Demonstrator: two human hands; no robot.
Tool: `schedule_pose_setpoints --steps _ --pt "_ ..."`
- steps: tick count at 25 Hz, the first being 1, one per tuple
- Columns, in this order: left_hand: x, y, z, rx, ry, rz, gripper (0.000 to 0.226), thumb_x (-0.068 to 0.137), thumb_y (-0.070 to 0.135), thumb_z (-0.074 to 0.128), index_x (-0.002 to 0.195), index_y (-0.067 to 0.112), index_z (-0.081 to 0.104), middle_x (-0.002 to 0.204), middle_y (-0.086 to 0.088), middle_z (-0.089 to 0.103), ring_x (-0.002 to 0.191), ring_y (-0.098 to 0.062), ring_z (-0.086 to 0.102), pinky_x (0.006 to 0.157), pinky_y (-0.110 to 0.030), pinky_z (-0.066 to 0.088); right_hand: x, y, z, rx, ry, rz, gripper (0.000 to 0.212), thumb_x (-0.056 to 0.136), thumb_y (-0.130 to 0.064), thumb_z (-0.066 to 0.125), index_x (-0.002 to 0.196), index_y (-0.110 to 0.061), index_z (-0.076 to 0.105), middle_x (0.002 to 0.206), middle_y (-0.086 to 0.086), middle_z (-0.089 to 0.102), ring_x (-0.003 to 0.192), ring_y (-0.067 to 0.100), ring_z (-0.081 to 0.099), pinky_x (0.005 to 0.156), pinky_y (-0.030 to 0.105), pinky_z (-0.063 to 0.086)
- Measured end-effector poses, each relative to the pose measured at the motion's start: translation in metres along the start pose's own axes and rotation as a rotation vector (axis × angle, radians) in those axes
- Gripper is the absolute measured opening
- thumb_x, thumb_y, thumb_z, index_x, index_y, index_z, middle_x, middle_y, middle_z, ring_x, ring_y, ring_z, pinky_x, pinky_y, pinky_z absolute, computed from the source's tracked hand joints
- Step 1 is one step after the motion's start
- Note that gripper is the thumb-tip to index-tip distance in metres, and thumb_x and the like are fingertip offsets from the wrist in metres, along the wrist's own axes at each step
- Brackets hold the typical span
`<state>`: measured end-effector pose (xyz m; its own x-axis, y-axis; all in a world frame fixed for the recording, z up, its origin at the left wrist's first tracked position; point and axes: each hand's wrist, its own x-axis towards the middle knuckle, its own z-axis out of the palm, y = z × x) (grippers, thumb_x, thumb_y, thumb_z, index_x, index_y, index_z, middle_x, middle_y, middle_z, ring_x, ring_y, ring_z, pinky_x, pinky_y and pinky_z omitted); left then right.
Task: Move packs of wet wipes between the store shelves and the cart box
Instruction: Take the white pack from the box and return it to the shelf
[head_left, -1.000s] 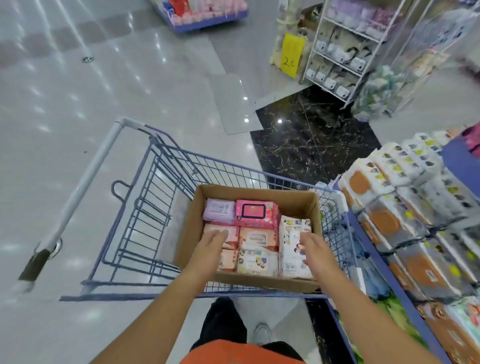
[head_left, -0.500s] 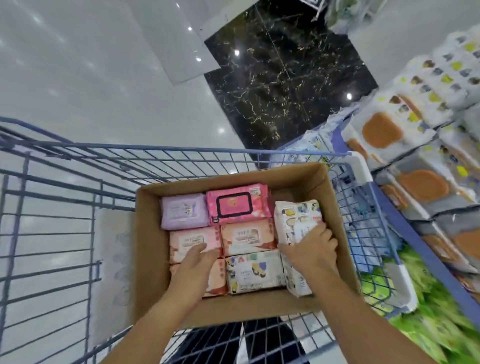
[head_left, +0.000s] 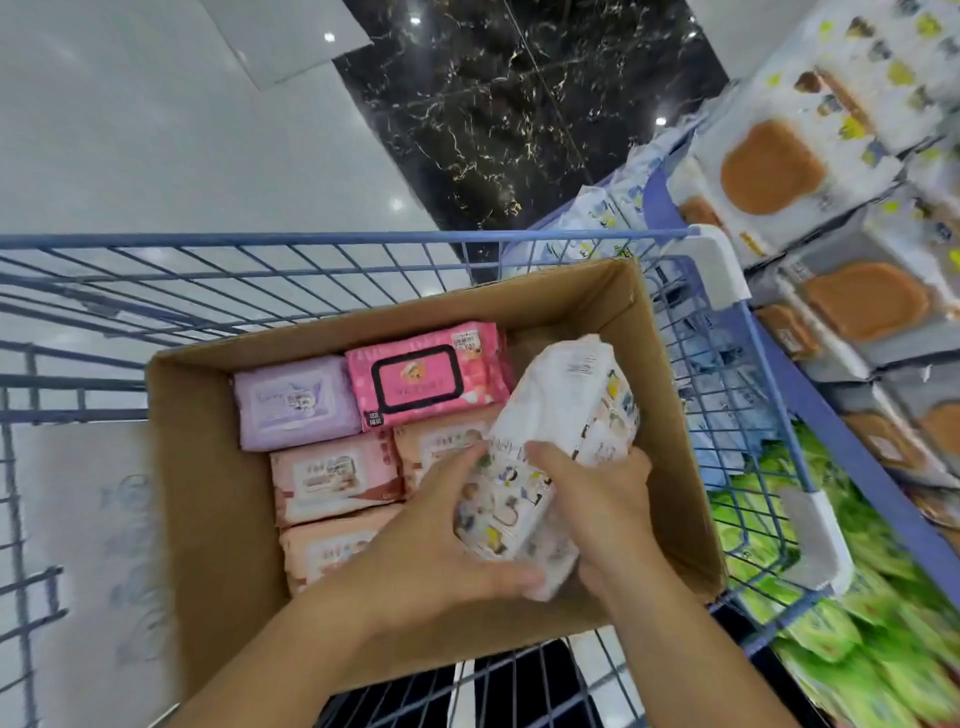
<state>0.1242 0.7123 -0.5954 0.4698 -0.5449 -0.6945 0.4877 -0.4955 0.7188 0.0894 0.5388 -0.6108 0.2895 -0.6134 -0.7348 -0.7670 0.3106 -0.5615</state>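
A brown cardboard box (head_left: 208, 467) sits in the blue wire cart (head_left: 311, 244). Inside lie a purple pack (head_left: 293, 410), a bright pink pack (head_left: 423, 379) and several pale peach packs (head_left: 332, 480). Over the box's right side, both hands hold a white pack with cartoon prints (head_left: 561, 441), lifted and tilted. My left hand (head_left: 441, 551) grips its near lower end. My right hand (head_left: 597, 504) curls round its right side from beneath.
Store shelves (head_left: 831, 431) with a blue edge run along the right, stacked with white packs bearing orange lids (head_left: 769, 171) and green packs (head_left: 857, 649) lower down. A white cart corner bumper (head_left: 717, 265) is close to the shelf. Pale and black marble floor lies beyond.
Both hands moved from resting on separate packs to gripping the white cartoon pack, which has risen out of its place at the box's right side. The view moved closer.
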Motion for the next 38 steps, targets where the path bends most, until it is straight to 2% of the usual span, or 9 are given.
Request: schedule_pose_setpoints --steps 4,9,15,18,21,26,29,34,38 --pt "-0.036 -0.016 -0.019 -0.139 0.328 0.168 0.112 0.048 0.021 0.103 0.139 0.048 0.043 0.133 0.037 0.053 0.127 0.005 0.055 0.093 -0.017 0.052 -0.026 0.008 0.032 0.410 -0.235 0.424 0.081 0.058 -0.036 0.091 0.128 -0.013 0.059 0.102 0.008 0.078 0.088 0.026 0.077 0.063 0.041 0.062" --pt "-0.031 -0.038 -0.039 -0.117 0.548 0.053 0.078 0.065 0.007 0.095 0.123 0.035 0.053 0.117 0.022 0.071 0.108 -0.001 0.069 0.091 -0.034 0.057 -0.050 0.022 0.079 0.349 -0.332 0.550 0.085 0.054 -0.055 0.088 0.125 -0.016 0.061 0.113 0.008 0.071 0.103 0.026 0.068 0.086 0.043 0.058" --pt "-0.039 -0.064 -0.078 -0.301 0.673 -0.125 0.056 0.067 0.004 0.091 0.113 0.026 0.067 0.100 0.006 0.080 0.086 -0.016 0.078 0.065 -0.032 0.063 -0.034 0.035 0.024 -0.385 -0.145 0.058 0.095 0.084 -0.055 0.069 0.158 -0.022 0.020 0.157 0.000 0.029 0.142 0.024 0.035 0.114 0.046 0.037" --pt "-0.054 -0.070 -0.081 -0.403 0.703 -0.151 0.049 0.073 -0.003 0.084 0.109 0.026 0.069 0.095 0.007 0.081 0.081 -0.017 0.078 0.056 -0.028 0.062 -0.001 0.024 0.002 -0.686 0.022 -0.189 0.093 0.083 -0.042 0.073 0.154 -0.011 0.023 0.149 0.010 0.032 0.138 0.031 0.034 0.110 0.045 0.037" --pt "-0.067 -0.078 -0.086 -0.480 0.764 -0.192 0.051 0.072 -0.008 0.084 0.107 0.026 0.068 0.087 0.008 0.080 0.073 -0.015 0.078 0.050 -0.026 0.060 0.029 -0.004 0.031 -0.636 -0.169 -0.313 0.092 0.082 -0.045 0.077 0.154 -0.015 0.028 0.148 0.003 0.038 0.137 0.023 0.039 0.111 0.040 0.037" --pt "-0.081 -0.089 -0.091 -0.530 0.827 -0.209 0.054 0.064 -0.010 0.087 0.102 0.024 0.069 0.081 -0.001 0.080 0.065 -0.020 0.077 0.049 -0.032 0.060 0.075 -0.049 0.100 -0.387 -0.496 -0.029 0.069 0.056 -0.069 0.084 0.109 -0.026 0.070 0.105 -0.005 0.078 0.106 0.024 0.069 0.103 0.053 0.048" --pt "-0.085 -0.094 -0.093 -0.584 0.871 -0.209 0.055 0.066 -0.011 0.082 0.111 0.018 0.068 0.081 -0.004 0.080 0.063 -0.022 0.077 0.044 -0.030 0.058 0.080 -0.055 0.111 -0.502 -0.574 -0.018 0.089 0.033 -0.070 0.089 0.105 -0.020 0.072 0.085 -0.005 0.075 0.082 0.017 0.066 0.088 0.039 0.053" --pt "-0.096 -0.100 -0.096 -0.629 0.903 -0.198 0.087 0.040 0.009 0.100 0.120 0.018 0.067 0.085 -0.003 0.080 0.074 -0.031 0.078 0.055 -0.037 0.062 0.071 -0.056 0.104 -0.506 -0.539 -0.087 0.044 0.063 -0.045 0.091 0.084 -0.013 0.070 0.069 0.000 0.073 0.056 0.011 0.061 0.053 0.022 0.043" --pt "-0.114 -0.080 -0.098 -0.632 0.900 -0.167 0.092 0.029 0.020 0.097 0.116 0.020 0.069 0.098 -0.009 0.080 0.090 -0.039 0.076 0.083 -0.060 0.059 0.043 -0.042 0.095 -0.341 -0.419 -0.208 0.050 0.056 -0.041 0.095 0.086 -0.014 0.066 0.072 0.001 0.071 0.056 0.011 0.065 0.048 0.020 0.049"
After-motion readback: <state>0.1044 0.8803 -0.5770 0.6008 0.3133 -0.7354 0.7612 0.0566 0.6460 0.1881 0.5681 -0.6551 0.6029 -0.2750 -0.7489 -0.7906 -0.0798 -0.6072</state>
